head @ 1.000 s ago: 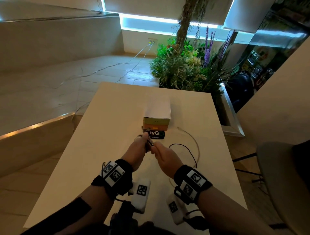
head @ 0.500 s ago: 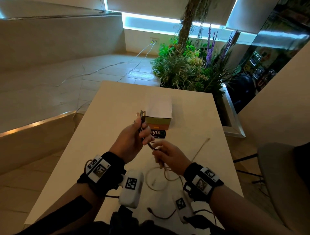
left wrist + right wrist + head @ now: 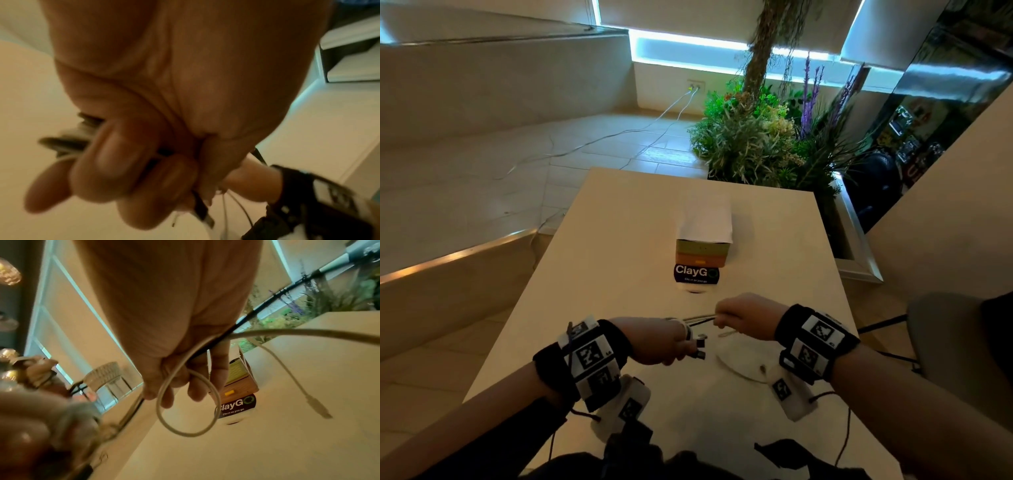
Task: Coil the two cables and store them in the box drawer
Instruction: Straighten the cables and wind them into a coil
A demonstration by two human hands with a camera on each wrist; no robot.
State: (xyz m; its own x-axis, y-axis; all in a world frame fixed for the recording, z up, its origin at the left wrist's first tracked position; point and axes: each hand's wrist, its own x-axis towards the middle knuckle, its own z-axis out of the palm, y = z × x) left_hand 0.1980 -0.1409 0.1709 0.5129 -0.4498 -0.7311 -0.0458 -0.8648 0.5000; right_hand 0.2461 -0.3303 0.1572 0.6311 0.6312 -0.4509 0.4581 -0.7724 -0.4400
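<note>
My left hand [image 3: 662,342] grips a bunch of cable ends low over the table; dark plugs [image 3: 700,354] stick out past its fingers [image 3: 98,170]. My right hand [image 3: 736,317], a little to the right, holds both cables in curled fingers. Short strands [image 3: 700,318] run straight between the two hands. The white cable [image 3: 308,332] loops under my right fingers, and its plug [image 3: 316,407] hangs free. The black cable [image 3: 246,320] leaves the same fist. The small box [image 3: 703,251] stands beyond the hands, with a green and an orange drawer front, both closed.
A dark "ClayGo" label [image 3: 697,274] lies in front of the box. The cream table [image 3: 619,240] has edges close on the left and right. A planter with plants [image 3: 763,137] stands behind it, and a grey chair [image 3: 945,342] at the right.
My left hand has come down from beside the box to low over the table. My right hand has moved up and right, drawing the cables straight between the hands.
</note>
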